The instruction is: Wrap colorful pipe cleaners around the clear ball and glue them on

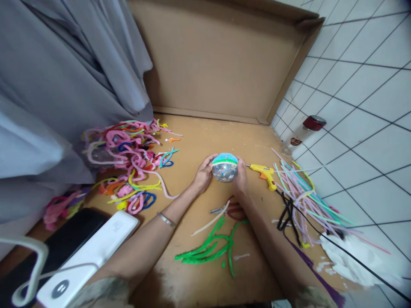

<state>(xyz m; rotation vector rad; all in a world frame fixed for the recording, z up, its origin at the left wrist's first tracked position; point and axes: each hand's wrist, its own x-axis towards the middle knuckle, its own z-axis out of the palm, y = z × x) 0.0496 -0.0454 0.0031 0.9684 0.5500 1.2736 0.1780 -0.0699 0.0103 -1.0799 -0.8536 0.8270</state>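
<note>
Between my two hands is a round, clear ball-like thing (225, 172), banded with blue, green and pale pipe cleaners over its upper part. My left hand (204, 173) grips its left side, fingers curled round the edge. On the opposite side my right hand (240, 175) presses against it with thumb and fingers. Below the hands lie several green pipe cleaners (205, 250) and a cream pipe cleaner (210, 219). Scissors with dark red handles (236, 210) lie partly behind my right forearm. Right of my right hand rests a yellow glue gun (263, 174).
Tangled pipe cleaners (128, 149) are heaped at left, near a grey curtain (80, 55) and a white power bank (93, 252). Loose pastel strips (298, 188), a red-lidded jar (302, 134) and white tissue (349, 261) lie at right. A cardboard panel (221, 60) stands behind.
</note>
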